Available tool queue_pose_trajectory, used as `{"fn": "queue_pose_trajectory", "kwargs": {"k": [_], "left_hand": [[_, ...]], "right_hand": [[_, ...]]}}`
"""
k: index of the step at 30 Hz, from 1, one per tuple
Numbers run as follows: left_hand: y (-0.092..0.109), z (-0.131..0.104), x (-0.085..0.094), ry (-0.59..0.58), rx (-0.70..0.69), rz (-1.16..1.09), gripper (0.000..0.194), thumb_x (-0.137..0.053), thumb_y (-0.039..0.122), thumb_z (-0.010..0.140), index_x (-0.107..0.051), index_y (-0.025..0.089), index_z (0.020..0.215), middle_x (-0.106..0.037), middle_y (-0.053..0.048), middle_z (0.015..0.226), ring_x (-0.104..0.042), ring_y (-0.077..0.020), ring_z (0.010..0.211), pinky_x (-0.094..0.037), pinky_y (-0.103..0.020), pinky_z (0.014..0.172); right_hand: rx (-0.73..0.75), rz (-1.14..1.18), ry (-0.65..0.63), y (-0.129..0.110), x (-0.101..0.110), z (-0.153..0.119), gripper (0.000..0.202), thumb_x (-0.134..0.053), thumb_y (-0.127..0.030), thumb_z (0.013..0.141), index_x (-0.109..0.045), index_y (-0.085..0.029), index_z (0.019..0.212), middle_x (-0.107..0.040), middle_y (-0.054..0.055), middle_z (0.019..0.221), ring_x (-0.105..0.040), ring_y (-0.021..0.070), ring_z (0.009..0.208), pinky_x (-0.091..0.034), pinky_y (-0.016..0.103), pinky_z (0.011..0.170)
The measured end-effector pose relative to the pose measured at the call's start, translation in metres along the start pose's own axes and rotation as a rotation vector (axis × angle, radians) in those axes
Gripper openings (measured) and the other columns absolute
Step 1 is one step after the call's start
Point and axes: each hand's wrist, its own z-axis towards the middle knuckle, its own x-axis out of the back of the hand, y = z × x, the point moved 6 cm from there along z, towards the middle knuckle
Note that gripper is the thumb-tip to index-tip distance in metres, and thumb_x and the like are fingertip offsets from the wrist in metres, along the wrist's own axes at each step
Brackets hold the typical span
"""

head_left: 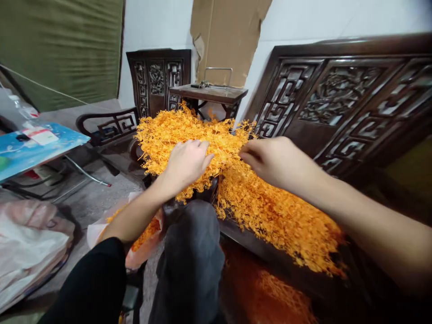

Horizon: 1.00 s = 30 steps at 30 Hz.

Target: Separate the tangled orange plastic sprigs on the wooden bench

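Observation:
A large heap of bright orange artificial-looking flower sprigs (165,139) rises in front of me. More of the same sprigs lie in a long bank (273,211) toward the right, along a dark wooden bench. My left hand (189,162) is over the heap, back up, its fingers bent down among the sprigs and its thumb toward the right. Close by, my right hand (270,157) is at the heap's right side, thumb and fingers pinched together. Whatever is between those fingertips is too small to make out.
A bag of orange pieces (145,234) stands on the floor at my left, near a whitish plastic sack (30,243). Beyond is a blue-topped folding table (64,139). A carved bench back (337,99) and a small wooden stand (216,93) are behind the heap.

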Motion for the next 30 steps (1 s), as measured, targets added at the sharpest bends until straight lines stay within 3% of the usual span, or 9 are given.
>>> {"fn": "queue_pose_trajectory", "kwargs": {"k": [3,5,8,13,16,19,23,26,30], "left_hand": [[-0.016,0.009,-0.041,-0.222,0.018,0.099,0.083,-0.053,0.075,0.085,-0.058,0.009,0.134,-0.068,-0.025,0.122,-0.061,-0.0411,0.118,-0.046,-0.059,0.100],[-0.019,0.005,-0.068,-0.301,0.036,0.046,0.104,-0.052,0.084,0.078,-0.042,0.009,0.150,-0.049,-0.029,0.148,-0.047,-0.0467,0.136,-0.041,-0.063,0.107],[-0.027,0.002,-0.098,-0.286,0.076,0.005,0.104,-0.044,0.081,0.085,-0.024,0.011,0.160,-0.025,-0.026,0.164,-0.025,-0.0454,0.151,-0.030,-0.068,0.116],[-0.033,0.014,-0.116,-0.187,-0.055,-0.050,0.101,-0.040,0.073,0.091,-0.011,0.006,0.161,-0.019,-0.025,0.166,-0.017,-0.0385,0.156,-0.020,-0.062,0.123],[-0.032,0.018,-0.114,-0.120,-0.144,-0.078,0.103,-0.043,0.068,0.092,0.001,0.006,0.161,-0.014,-0.024,0.168,-0.014,-0.0337,0.157,-0.018,-0.053,0.127],[-0.042,0.023,-0.113,-0.067,-0.125,-0.098,0.113,-0.052,0.067,0.088,0.010,0.006,0.160,-0.009,-0.025,0.168,-0.015,-0.0345,0.157,-0.023,-0.048,0.126],[-0.058,0.039,-0.119,-0.113,-0.118,-0.088,0.111,-0.055,0.063,0.086,0.005,0.006,0.161,-0.016,-0.025,0.167,-0.024,-0.0355,0.154,-0.024,-0.050,0.124],[-0.054,0.058,-0.115,-0.101,-0.153,-0.049,0.093,-0.049,0.053,0.090,-0.006,0.013,0.162,-0.020,-0.019,0.168,-0.028,-0.0325,0.152,-0.028,-0.053,0.121],[-0.039,0.079,-0.114,-0.123,-0.161,-0.028,0.094,-0.056,0.048,0.086,-0.014,0.014,0.162,-0.028,-0.017,0.166,-0.033,-0.0349,0.148,-0.038,-0.052,0.115]], "right_hand": [[-0.050,-0.076,-0.094,-0.002,-0.044,0.068,0.021,-0.061,-0.026,0.088,-0.079,-0.017,0.090,-0.076,0.010,0.087,-0.069,0.0245,0.081,-0.050,0.035,0.075],[-0.101,-0.067,-0.181,0.008,-0.071,0.093,0.020,-0.066,-0.027,0.085,-0.080,-0.014,0.089,-0.076,0.013,0.086,-0.070,0.0255,0.081,-0.051,0.034,0.073],[-0.078,-0.083,-0.203,0.018,-0.088,0.110,0.016,-0.068,-0.021,0.082,-0.081,-0.013,0.089,-0.076,0.013,0.087,-0.070,0.0243,0.083,-0.051,0.032,0.074],[-0.104,-0.024,-0.309,0.028,-0.094,0.115,0.020,-0.076,-0.030,0.079,-0.080,-0.013,0.090,-0.075,0.008,0.079,-0.067,0.0194,0.074,-0.051,0.029,0.067],[-0.169,0.067,-0.298,0.031,-0.093,0.120,0.020,-0.078,-0.019,0.072,-0.080,-0.012,0.090,-0.075,0.006,0.080,-0.068,0.0194,0.076,-0.051,0.027,0.067],[-0.239,0.109,-0.073,0.038,-0.067,0.127,0.023,-0.071,-0.009,0.071,-0.080,-0.011,0.093,-0.076,0.008,0.086,-0.069,0.0210,0.081,-0.052,0.027,0.072],[-0.298,0.096,0.322,0.062,0.003,0.120,0.023,-0.067,-0.010,0.076,-0.080,-0.008,0.095,-0.076,0.012,0.088,-0.066,0.0177,0.078,-0.049,0.030,0.076],[-0.280,0.064,0.430,0.081,0.041,0.105,0.023,-0.069,-0.015,0.076,-0.081,-0.007,0.094,-0.076,0.014,0.088,-0.062,0.0142,0.075,-0.046,0.030,0.075],[-0.347,-0.019,0.564,0.107,0.073,0.081,0.026,-0.069,-0.017,0.079,-0.081,-0.006,0.099,-0.076,0.017,0.091,-0.063,0.0148,0.078,-0.045,0.033,0.076]]}}
